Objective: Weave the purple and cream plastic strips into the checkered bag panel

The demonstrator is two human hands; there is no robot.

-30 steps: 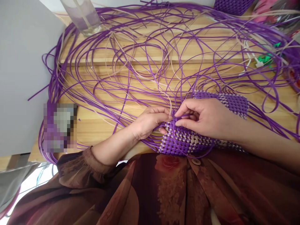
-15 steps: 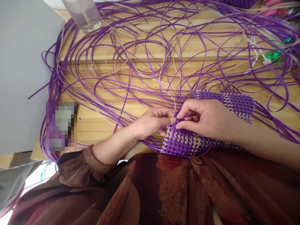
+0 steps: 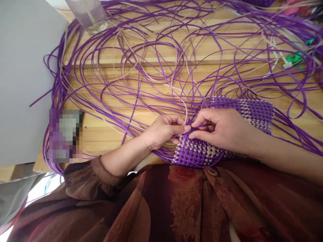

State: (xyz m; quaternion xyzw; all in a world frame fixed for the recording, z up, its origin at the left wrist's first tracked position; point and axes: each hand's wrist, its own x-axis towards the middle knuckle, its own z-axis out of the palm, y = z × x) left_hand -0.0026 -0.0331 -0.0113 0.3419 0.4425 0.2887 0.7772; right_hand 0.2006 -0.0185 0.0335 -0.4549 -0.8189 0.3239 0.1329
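A woven piece of purple and beige plastic cord lies at the table's near edge, against my clothing. My left hand is closed on its upper edge, the thumb pressing where the cords cross. Just to the right, my right hand pinches a thin purple cord between thumb and fingers. A beige cord rises from beside the left fingertips. Behind my right wrist shows more purple weave with beige checks. The exact crossing under my fingertips is hidden.
Long loose purple cords loop over the wooden table and its raised rear board. A clear bottle stands at the back left. A blurred-out object lies at left. Green pieces sit at right.
Both hands stay at nearly the same spot on the weave. The purple cord's loop by my right hand is drawn a little smaller.
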